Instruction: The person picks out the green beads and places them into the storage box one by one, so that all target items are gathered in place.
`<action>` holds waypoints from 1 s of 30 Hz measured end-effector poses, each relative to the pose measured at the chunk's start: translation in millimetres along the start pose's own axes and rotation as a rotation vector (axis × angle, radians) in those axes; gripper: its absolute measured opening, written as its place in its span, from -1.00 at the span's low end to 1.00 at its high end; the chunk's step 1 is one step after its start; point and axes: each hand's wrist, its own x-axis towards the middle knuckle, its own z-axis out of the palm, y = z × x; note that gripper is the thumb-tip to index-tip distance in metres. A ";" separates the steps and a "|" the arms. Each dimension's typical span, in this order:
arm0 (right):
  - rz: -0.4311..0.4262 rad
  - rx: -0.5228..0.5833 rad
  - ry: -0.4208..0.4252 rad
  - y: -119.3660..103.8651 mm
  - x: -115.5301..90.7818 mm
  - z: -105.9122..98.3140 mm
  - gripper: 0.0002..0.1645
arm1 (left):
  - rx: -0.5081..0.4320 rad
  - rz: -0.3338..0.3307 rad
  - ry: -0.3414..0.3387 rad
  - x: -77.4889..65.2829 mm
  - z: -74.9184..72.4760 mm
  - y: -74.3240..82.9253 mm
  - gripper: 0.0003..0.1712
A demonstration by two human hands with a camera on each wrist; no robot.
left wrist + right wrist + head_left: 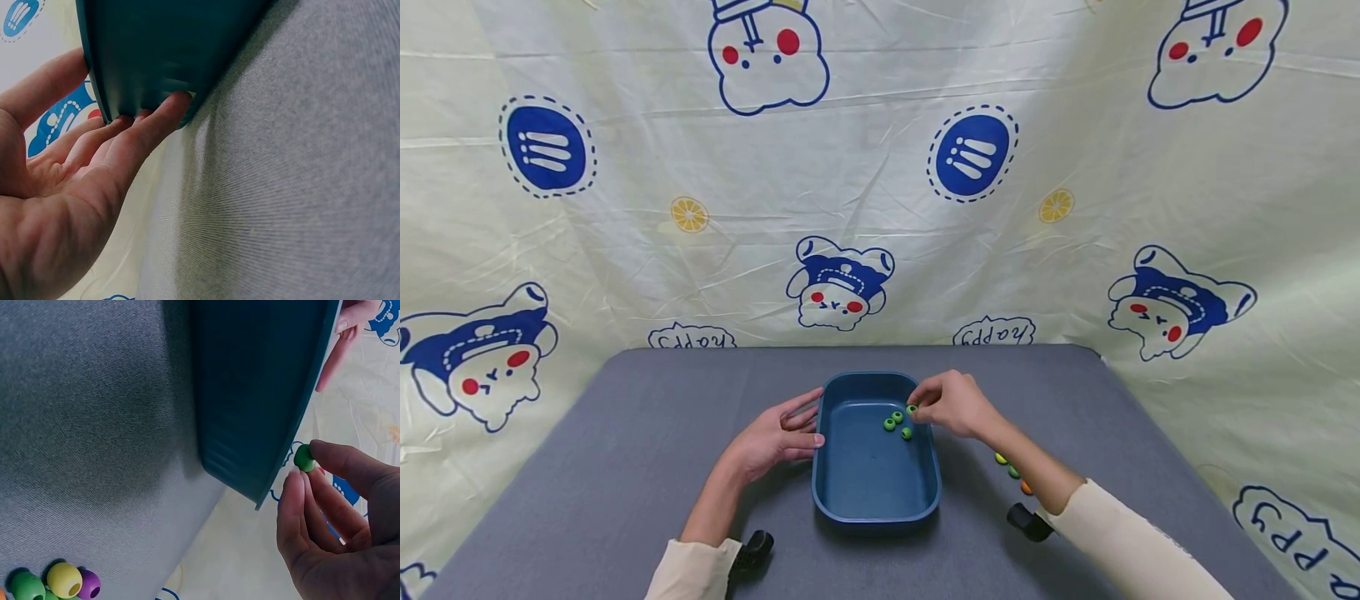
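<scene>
A deep blue rectangular tray [877,510] stands on the grey table. My left hand [777,439] holds its left side, the thumb over the rim and the other fingers against the outer wall [156,50]. Over the tray's far right corner, my right hand [953,405] pinches a green bead [304,457] between thumb and fingertips. Three more green beads [906,433] lie inside the tray, towards its right side. To the right on the table, partly hidden by my right forearm in the head view, are a yellow bead [64,580], a purple bead [90,584], green beads [27,586] and an orange bead [1027,487].
The grey table [647,467] spreads out on both sides of the tray. Behind it hangs a pale printed cloth [880,167]. A black strap end [1028,522] sticks out below my right wrist, and another [756,550] by my left.
</scene>
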 end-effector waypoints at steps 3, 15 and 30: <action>0.005 0.002 -0.002 0.1 0.2 1.5 -0.84 | 0.001 0.001 -0.002 -0.1 0.0 -0.1 -0.10; 0.021 0.005 0.011 1.5 1.4 7.0 -0.84 | -0.006 0.002 -0.008 -0.6 -0.1 0.3 -0.09; -0.002 0.035 0.010 5.1 1.2 8.9 -0.83 | -0.004 0.003 -0.004 -0.2 0.5 1.1 -0.10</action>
